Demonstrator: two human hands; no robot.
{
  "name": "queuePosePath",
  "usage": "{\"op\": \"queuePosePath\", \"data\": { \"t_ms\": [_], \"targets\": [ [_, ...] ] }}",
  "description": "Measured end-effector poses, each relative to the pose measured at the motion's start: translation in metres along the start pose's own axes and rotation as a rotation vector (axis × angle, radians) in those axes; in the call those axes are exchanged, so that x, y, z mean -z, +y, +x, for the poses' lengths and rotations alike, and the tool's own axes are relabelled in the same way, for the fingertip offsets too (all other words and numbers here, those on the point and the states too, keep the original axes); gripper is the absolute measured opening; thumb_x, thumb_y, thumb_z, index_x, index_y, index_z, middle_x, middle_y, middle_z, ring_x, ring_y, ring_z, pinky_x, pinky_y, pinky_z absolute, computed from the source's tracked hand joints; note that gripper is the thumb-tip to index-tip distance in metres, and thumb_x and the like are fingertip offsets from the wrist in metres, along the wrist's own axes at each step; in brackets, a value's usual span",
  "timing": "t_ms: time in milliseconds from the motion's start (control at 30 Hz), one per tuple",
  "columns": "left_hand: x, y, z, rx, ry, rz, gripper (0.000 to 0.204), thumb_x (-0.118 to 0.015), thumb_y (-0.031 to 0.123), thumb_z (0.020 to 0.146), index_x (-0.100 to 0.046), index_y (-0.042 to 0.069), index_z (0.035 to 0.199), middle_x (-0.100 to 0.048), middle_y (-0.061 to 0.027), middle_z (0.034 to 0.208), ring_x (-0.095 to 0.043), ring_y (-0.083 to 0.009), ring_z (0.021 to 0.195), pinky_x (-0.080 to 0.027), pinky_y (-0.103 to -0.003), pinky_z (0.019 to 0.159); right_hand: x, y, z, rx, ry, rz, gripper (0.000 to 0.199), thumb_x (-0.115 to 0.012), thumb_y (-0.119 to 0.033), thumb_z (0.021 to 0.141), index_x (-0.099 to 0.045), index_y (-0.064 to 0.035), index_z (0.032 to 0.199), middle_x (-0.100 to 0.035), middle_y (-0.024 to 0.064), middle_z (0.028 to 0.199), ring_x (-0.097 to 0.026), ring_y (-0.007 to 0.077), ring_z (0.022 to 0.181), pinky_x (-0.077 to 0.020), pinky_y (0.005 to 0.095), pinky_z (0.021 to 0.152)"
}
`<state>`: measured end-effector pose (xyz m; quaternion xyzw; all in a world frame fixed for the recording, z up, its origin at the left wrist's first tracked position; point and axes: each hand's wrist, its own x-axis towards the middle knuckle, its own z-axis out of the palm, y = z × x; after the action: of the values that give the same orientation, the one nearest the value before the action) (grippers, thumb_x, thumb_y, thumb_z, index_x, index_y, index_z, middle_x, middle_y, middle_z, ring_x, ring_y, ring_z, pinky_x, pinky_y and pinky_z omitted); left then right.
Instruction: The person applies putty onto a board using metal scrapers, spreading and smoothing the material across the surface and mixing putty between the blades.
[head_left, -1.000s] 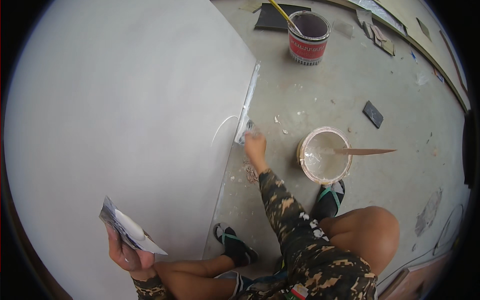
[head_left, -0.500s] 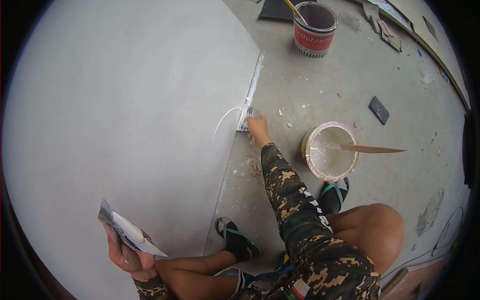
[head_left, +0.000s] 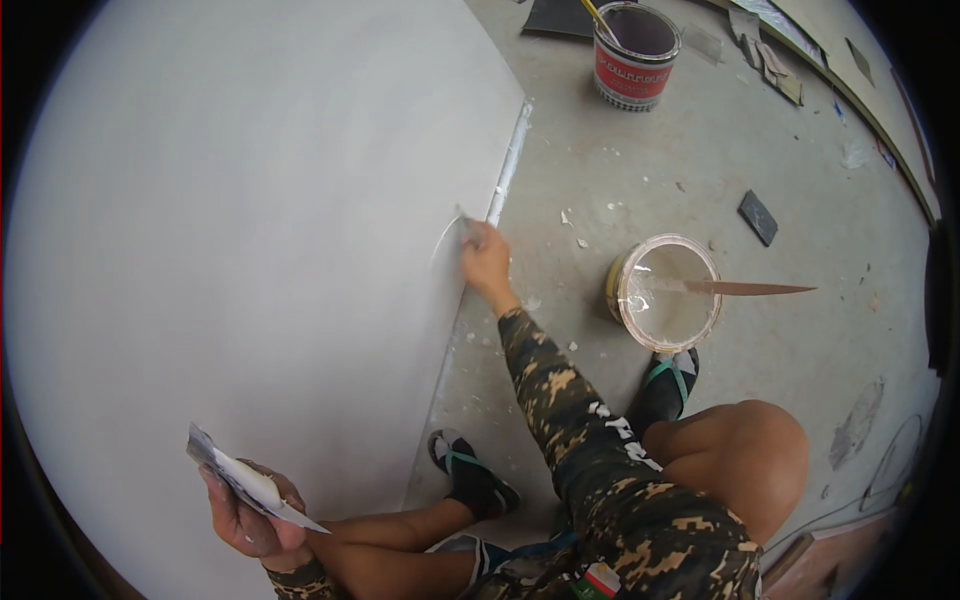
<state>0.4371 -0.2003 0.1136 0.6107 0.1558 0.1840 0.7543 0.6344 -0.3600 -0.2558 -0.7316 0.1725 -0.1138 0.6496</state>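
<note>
Your right hand (head_left: 487,262) grips a small putty blade (head_left: 465,228) pressed to the pale grey wall (head_left: 230,230), near its floor edge | your left hand (head_left: 250,515) closed around a flat putty-loaded scraper (head_left: 245,482), low left | round white putty tub (head_left: 668,292) just right | bare concrete floor (head_left: 800,330) beyond.

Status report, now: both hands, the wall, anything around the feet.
Right hand presses a scraper blade low on the grey wall. Left hand grips a putty-loaded trowel. Putty bucket with stick by right foot; red can farther off.
</note>
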Motion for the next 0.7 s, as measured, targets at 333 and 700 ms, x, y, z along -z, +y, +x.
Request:
{"op": "queuePosePath", "data": {
  "t_ms": [333,700],
  "targets": [
    [0.001,-0.001,-0.01,-0.013,-0.069,-0.047,0.039,-0.031,0.029,0.106,-0.051,-0.003,0.118,-0.064,-0.0177,0.085,-0.06,-0.0248,0.051,-0.052,-0.033,0.039,0.023,-0.024,-0.122,0.264,-0.446,0.184,0.035,-0.058,0.0,0.076,-0.067,-0.0029,0.11,-0.067,0.0154,0.109,-0.064,0.0333,0.101,-0.0513,0.0404,0.088],
    [0.012,0.003,-0.007,0.055,-0.239,-0.061,0.038,-0.033,0.029,0.105,-0.05,0.003,0.127,-0.067,-0.0178,0.093,-0.066,-0.0271,0.059,-0.057,-0.038,0.043,-0.001,0.082,-0.038,-0.585,0.071,0.262,0.022,-0.065,-0.012,0.084,-0.062,0.0084,0.092,-0.066,0.0123,0.079,-0.062,0.0222,0.071,-0.0475,0.0355,0.064]
  ]
}}
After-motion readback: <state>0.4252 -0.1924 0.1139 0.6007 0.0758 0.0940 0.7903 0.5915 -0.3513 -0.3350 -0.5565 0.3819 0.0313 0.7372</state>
